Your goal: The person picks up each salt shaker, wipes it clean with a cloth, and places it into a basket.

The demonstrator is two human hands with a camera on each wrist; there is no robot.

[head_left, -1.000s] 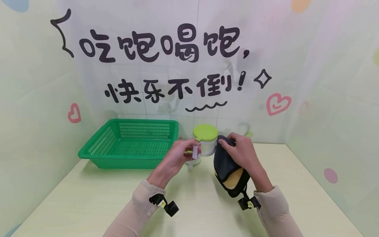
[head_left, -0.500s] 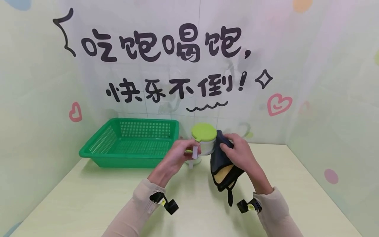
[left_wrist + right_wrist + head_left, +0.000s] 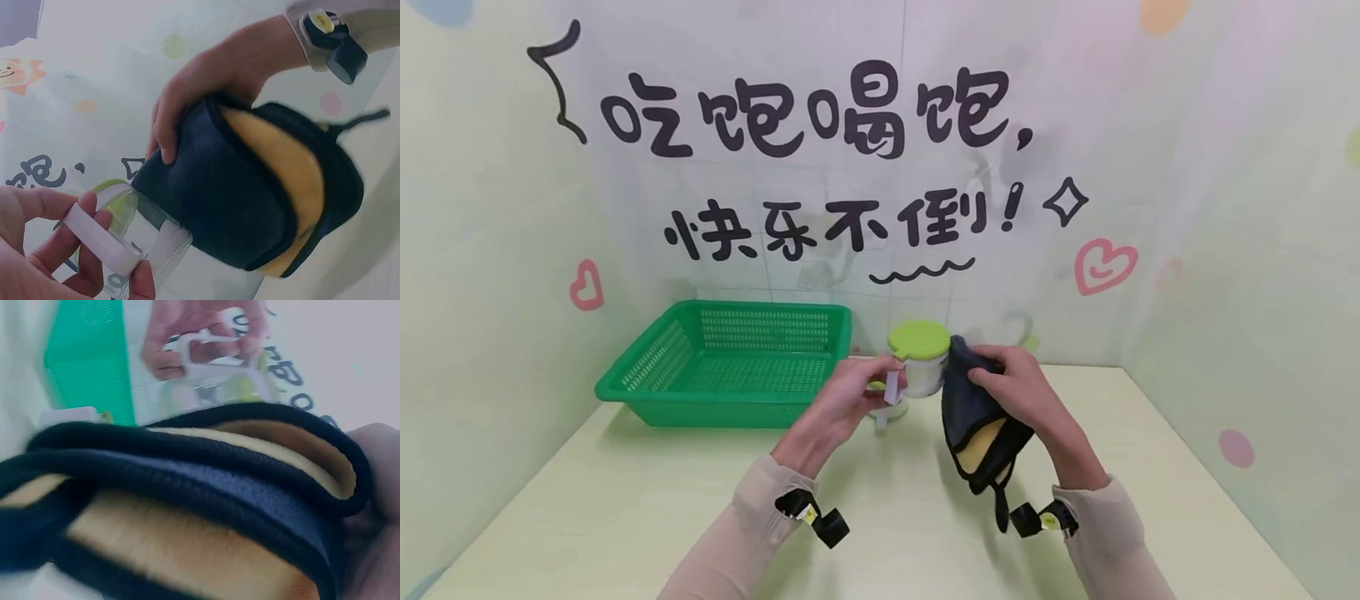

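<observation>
A: Middle of the frame, both hands are busy! What has the left hand [image 3: 857, 387] got?

B: A white handle [image 3: 103, 240], pinched between thumb and fingers, and it belongs to the green-lidded jar [image 3: 925, 379]. That jar is just right of centre, and it looks lifted off the bench [image 3: 887, 533] to me.

A: And the right hand [image 3: 1021, 387]?

B: Gripping the navy-and-yellow cloth [image 3: 967, 408] near its top, thumb laid over the navy face. A black loop [image 3: 1002, 510] dangles from the lower end.

A: Here's the pair to watch, then, jar and cloth!

B: Right alongside each other! Jar on the left, cloth on the right, the cloth's upper corner up by the jar's wall. Touching? Can't tell from here.

A: How do they lie?

B: Jar close to upright, lid on top. The cloth hangs aslant, its long axis running from beside the lid down toward the lower right.

A: Which hand is nearer the jar?

B: The left, out at the handle. The right has the cloth between itself and the jar, so I judge everything turns on that narrow leftward stretch.

A: And around them?

B: A second jar [image 3: 891, 412] sits just below the held one; the green basket [image 3: 722, 414] fills the left.
</observation>
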